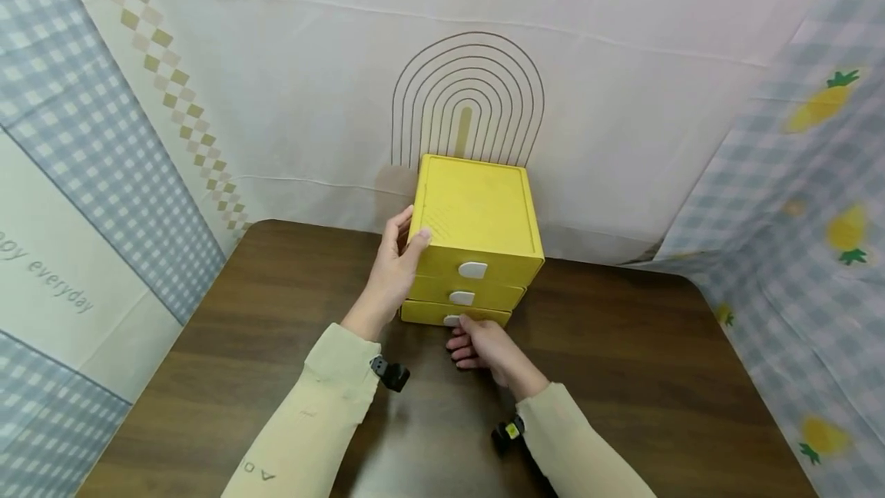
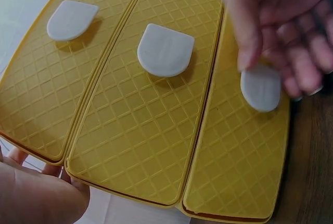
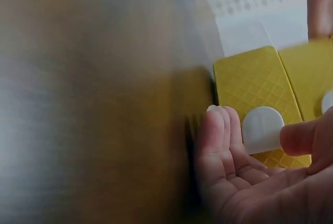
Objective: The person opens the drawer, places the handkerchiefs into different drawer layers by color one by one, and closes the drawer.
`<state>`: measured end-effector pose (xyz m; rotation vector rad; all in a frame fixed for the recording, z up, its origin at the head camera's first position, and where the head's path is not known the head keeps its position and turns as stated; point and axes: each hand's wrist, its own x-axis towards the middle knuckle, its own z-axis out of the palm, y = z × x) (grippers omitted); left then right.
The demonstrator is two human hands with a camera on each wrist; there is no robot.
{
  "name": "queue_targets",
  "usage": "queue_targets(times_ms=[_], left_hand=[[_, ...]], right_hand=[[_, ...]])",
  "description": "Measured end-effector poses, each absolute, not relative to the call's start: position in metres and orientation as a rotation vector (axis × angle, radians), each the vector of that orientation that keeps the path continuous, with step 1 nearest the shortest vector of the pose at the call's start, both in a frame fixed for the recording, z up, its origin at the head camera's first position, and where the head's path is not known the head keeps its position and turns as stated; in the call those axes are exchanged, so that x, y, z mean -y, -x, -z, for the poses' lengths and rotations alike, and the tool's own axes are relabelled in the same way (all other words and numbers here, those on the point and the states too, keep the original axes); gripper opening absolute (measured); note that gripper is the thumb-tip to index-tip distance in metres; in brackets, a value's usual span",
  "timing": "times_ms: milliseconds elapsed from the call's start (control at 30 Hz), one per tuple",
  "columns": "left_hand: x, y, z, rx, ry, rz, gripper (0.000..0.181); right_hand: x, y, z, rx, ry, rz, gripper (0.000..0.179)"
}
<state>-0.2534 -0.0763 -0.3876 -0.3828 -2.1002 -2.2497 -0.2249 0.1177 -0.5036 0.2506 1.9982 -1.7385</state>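
A yellow three-drawer storage box (image 1: pixel 477 206) stands on the brown table, its drawers closed and each with a white tab handle. My left hand (image 1: pixel 391 275) holds the box by its upper left edge, thumb at the top front corner and fingers along the side. The right hand (image 1: pixel 489 346) is at the bottom drawer (image 1: pixel 425 313), thumb and forefinger pinching its handle (image 3: pixel 263 129). In the left wrist view the thumb covers one end of that bottom handle (image 2: pixel 260 88), while the middle handle (image 2: pixel 165 50) and top handle (image 2: pixel 72 20) are untouched.
The wooden table (image 1: pixel 615 375) extends on both sides and in front of the box. Close behind hangs a pale patterned cloth (image 1: pixel 311 98). Checked cloth (image 1: pixel 781 198) with fruit prints closes off the right side, and more checked cloth (image 1: pixel 90 91) hangs at the left.
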Motion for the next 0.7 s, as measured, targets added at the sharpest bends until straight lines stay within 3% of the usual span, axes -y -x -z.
queue_targets(times_ms=[700], left_hand=[[0.074, 0.251, 0.39, 2.126, 0.341, 2.235, 0.06]], right_hand=[[-0.147, 0.214, 0.506, -2.186, -0.09, 1.744, 0.051]])
